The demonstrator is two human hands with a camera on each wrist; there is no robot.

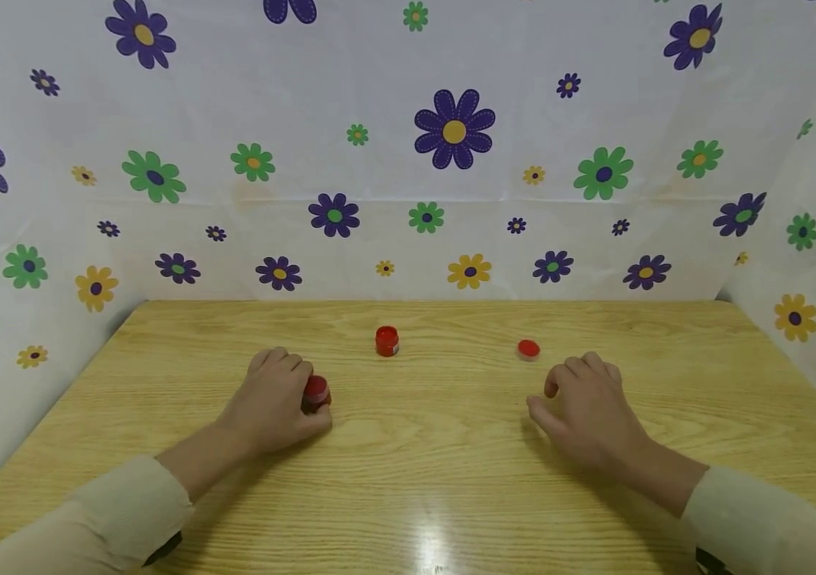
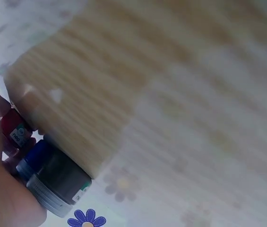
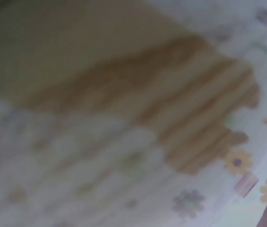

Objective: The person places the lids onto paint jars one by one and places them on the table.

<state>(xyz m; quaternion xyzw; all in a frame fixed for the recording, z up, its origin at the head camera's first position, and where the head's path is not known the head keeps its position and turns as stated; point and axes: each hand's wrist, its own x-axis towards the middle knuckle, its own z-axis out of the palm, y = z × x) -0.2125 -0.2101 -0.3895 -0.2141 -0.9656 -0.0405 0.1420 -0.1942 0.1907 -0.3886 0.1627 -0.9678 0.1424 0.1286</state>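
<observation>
My left hand (image 1: pixel 271 399) curls round a red-topped paint jar (image 1: pixel 317 390) at table level, thumb on the near side and fingers on the far side. Up close in the left wrist view, a dark red jar with a white label (image 2: pixel 17 130), a blue jar (image 2: pixel 38 156) and a dark grey jar (image 2: pixel 64 179) sit together within that hand. The palm conceals part of them. Over on the right, my right hand (image 1: pixel 591 411) hovers with bent fingers, thumb and forefinger apart and nothing between them. A red lid (image 1: pixel 528 350) lies just beyond its fingertips.
An uncapped red paint jar (image 1: pixel 387 342) stands upright toward the back of the wooden table (image 1: pixel 422 447), between the two hands. Behind the table and at its sides hangs a white flower-patterned cloth (image 1: pixel 379 176).
</observation>
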